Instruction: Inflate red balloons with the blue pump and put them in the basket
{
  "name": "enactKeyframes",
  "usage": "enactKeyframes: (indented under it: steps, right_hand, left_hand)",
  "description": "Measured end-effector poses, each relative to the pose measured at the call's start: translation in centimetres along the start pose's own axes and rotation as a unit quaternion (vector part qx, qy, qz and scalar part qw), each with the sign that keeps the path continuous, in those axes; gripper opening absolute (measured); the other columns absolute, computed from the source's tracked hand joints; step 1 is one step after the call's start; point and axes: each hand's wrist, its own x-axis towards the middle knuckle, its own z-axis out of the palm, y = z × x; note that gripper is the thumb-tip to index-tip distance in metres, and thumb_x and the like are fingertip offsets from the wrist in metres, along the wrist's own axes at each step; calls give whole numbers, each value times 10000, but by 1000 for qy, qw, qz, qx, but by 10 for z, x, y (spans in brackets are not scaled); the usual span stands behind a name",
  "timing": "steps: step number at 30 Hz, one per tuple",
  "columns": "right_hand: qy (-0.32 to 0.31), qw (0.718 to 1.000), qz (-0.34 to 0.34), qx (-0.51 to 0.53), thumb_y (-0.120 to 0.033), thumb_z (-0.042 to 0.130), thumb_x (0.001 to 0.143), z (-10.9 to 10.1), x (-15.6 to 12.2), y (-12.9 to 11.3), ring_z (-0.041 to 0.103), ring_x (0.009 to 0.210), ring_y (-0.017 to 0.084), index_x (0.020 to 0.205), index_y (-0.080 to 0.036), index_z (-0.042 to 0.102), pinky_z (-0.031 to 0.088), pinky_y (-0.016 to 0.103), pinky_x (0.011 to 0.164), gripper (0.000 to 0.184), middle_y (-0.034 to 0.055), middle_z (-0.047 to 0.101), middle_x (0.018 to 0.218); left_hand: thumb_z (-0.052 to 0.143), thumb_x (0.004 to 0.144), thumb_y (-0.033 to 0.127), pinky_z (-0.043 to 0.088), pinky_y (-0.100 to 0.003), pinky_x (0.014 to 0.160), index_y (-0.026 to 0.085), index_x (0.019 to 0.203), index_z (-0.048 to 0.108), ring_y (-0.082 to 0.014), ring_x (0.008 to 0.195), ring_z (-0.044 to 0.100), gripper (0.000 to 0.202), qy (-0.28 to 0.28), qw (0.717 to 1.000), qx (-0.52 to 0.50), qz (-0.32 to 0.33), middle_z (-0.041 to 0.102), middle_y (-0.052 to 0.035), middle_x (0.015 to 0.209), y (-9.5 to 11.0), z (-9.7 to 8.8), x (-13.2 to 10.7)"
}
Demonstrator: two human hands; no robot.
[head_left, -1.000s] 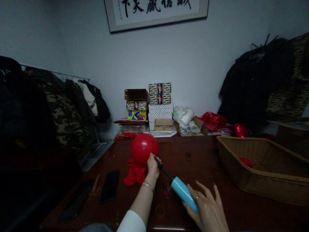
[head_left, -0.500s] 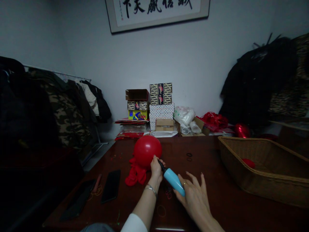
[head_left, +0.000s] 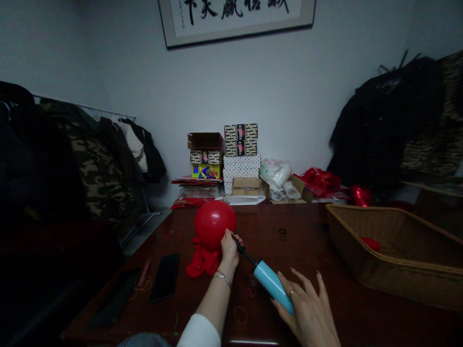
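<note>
Above a dark wooden table [head_left: 306,231] | a round red balloon [head_left: 214,220] is being held to a blue hand pump [head_left: 272,286] by the closed fingers of the left hand [head_left: 230,246] | the pump is being gripped by the right hand [head_left: 310,307], outer fingers spread | its black shaft [head_left: 249,257], covered half a second ago, is being bared, apparently a back-stroke in the pumping

The head view looks forward and down across the table [head_left: 307,233].
</note>
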Motion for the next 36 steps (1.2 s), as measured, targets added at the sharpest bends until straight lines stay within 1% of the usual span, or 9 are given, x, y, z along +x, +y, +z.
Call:
enactKeyframes:
  steps: [5,10,16,21,27,32,36]
  right_hand:
    - [14,1000,-20,-18,-468,566,800,-9,-16,9,546,1097,279,1244,-244,498,25,586,1074,502,8,693,1033]
    - [25,999,-19,-24,-470,567,797,-9,-18,8,557,1079,278,1191,-246,535,30,583,1075,455,2,698,1017]
    - [15,1000,2,-8,-434,587,786,-2,-8,-1,545,1090,290,1176,-232,553,38,601,1070,441,16,699,1008]
    - [-9,999,32,13,-378,599,787,3,14,-15,515,1130,295,1165,-205,572,47,604,1073,416,34,702,983]
    - [-20,995,87,42,-353,642,748,6,37,-31,527,1110,295,1124,-212,609,64,598,1076,403,42,711,925]
    - [-26,994,96,51,-346,655,738,7,36,-34,522,1122,292,1134,-201,605,58,582,1087,425,38,711,933]
    - [-19,997,68,38,-381,628,767,7,24,-27,523,1123,287,1163,-200,583,53,587,1086,438,39,706,963]
  left_hand:
    - [499,840,463,315,-200,392,193,728,416,-89,381,437,305,9,1000,4,3,440,57,472,7,1,1]
    - [500,830,511,310,-198,388,192,731,415,-86,379,427,345,15,1000,6,-6,437,59,470,5,2,-1]
    - [535,798,538,308,-194,388,193,735,418,-87,384,436,369,-2,1000,-2,-6,450,54,479,3,-1,-6]
    - [554,783,539,299,-191,383,199,746,411,-89,382,437,370,-9,1000,-7,-13,457,53,485,-3,1,-13]
    - [561,774,544,303,-197,383,202,716,394,-89,375,434,385,-18,1000,-8,-24,432,60,465,-8,3,-16]
    - [551,785,536,302,-200,383,201,712,401,-84,368,414,375,-5,1000,-2,-8,423,62,458,-5,0,-15]
    - [547,794,523,301,-198,383,202,728,403,-84,376,415,358,-6,1000,-5,-15,423,63,471,-5,0,-14]
